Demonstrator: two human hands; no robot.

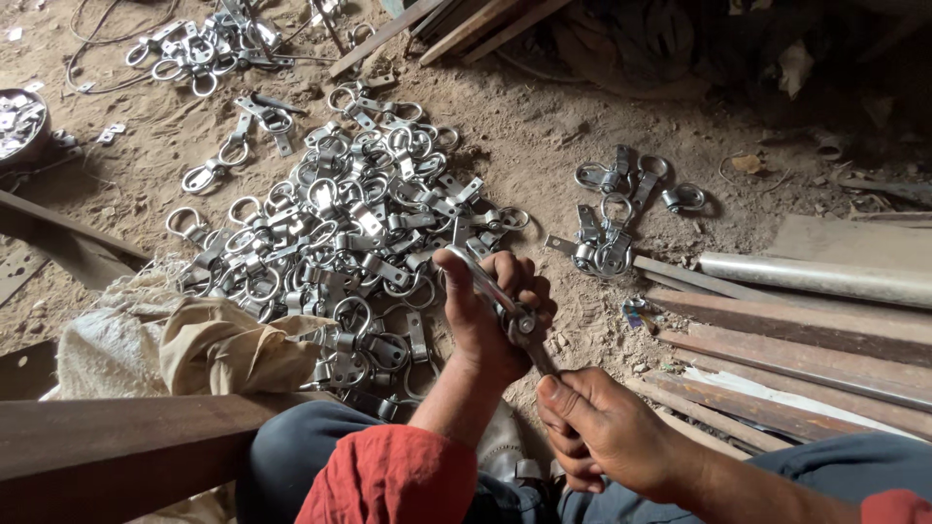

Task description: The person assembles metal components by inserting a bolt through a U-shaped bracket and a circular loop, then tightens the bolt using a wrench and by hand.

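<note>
Hands: Both bare hands work over the dirt floor (544, 136), close together above the person's knees.
Left hand: left hand (485, 311) is closed around a shiny metal clamp piece (500, 301), thumb up along its strap, the piece held tilted toward the other hand.
Right hand: right hand (607, 427) is curled in a narrow grip on a dark tool shaft (542, 361) that runs up to the bolt end of the held piece; whether the tool is a spanner or a driver cannot be told.
Where the piece is: in the left palm, just above the right thumb, off the ground.
Beyond the left hand: a large heap of ring-and-strap fittings (340, 233) lies tangled, touching a crumpled cloth sack (204, 344); far too many to count.
Beyond the right hand: a small cluster (616, 218) sits well apart from the heap, roughly six to eight pieces, overlapping too much for a firm count.
Far beyond the left hand: a third scatter (209, 49) near the frame's top edge, perhaps a dozen.
Beside the right hand: one grey pipe (825, 277) and several rusty flat bars (806, 340), about five.
Progress, as judged: one piece is in hand; if the small cluster is the finished lot, only a little is done and the big heap is left. Which pile is which cannot be told for sure.
</note>
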